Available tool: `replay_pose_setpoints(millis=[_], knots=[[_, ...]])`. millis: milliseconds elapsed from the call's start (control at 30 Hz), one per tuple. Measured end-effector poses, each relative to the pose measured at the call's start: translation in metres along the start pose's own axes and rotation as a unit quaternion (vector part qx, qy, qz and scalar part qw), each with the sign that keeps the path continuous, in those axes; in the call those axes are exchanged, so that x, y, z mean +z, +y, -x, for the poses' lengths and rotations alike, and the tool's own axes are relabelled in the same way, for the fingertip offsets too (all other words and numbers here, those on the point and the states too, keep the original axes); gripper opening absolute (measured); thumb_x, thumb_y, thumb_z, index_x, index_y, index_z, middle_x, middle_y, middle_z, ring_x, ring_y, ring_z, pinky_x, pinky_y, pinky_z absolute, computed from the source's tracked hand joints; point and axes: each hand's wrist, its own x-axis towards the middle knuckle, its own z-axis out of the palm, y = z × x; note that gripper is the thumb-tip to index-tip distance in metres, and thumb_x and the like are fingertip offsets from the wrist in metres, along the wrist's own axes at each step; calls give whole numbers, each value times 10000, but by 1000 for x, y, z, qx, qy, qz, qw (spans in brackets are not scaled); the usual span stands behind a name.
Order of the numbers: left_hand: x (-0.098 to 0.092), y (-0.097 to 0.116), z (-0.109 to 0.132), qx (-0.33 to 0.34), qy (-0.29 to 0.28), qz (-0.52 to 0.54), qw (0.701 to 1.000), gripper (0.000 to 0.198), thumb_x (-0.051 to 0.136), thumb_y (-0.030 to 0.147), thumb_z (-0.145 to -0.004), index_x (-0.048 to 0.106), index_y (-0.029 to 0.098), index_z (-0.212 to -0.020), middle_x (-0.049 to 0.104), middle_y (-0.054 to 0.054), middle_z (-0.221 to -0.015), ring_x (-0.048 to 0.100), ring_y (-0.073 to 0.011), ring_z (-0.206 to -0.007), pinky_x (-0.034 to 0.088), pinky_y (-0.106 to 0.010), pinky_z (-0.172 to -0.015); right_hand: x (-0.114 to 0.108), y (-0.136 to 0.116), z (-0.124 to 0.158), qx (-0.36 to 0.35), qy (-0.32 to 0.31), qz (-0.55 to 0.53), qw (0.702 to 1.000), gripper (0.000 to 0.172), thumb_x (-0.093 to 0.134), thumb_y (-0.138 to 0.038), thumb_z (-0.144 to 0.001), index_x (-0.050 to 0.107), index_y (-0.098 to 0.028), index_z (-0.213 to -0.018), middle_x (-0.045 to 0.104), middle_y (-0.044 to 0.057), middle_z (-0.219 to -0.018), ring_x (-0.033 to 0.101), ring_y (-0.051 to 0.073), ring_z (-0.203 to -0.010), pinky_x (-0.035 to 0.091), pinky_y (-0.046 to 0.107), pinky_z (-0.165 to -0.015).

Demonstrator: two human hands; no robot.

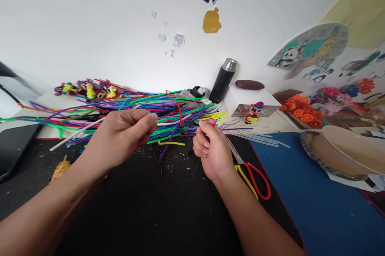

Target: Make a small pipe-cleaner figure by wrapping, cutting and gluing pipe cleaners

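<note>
My left hand [124, 134] is closed in a pinch on a long white pipe cleaner [76, 132] that runs from lower left toward the middle. A red pipe cleaner [179, 109] is looped around the white one's right part. My right hand [212, 150] is closed, pinching a small pink-red end [212, 122] near that same strand. Both hands hover above a black mat [168, 204], just in front of a wide heap of coloured pipe cleaners [126, 107].
Red-and-yellow-handled scissors [251, 176] lie right of my right hand. A black flask [223, 80], a white box [249, 101], small figures [87, 89], orange flowers [300, 112], a paper bowl [343, 154] and a blue mat [315, 200] surround the area. A dark phone-like slab [15, 146] lies left.
</note>
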Motion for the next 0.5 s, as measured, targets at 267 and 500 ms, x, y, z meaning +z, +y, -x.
replay_pose_setpoints(millis=[267,500], knots=[[5,-1,-4,18,-44,33,998,316,720,479,-930,748,187,-1048,646,25,-658,572,-138,-601,466,-250,-598,3,11,1,16,-6,16,1000,452,901,-529,-744,604,-193,-690,306,-133,-461,202,34,-390,126,201,-396],[15,-12,-5,29,-78,56,995,312,811,464,-853,780,201,-1017,739,-15,-840,590,-147,-652,494,-262,-615,5,20,6,31,-35,30,998,425,875,-536,-798,653,-176,-762,350,-123,-490,218,36,-407,128,204,-417]])
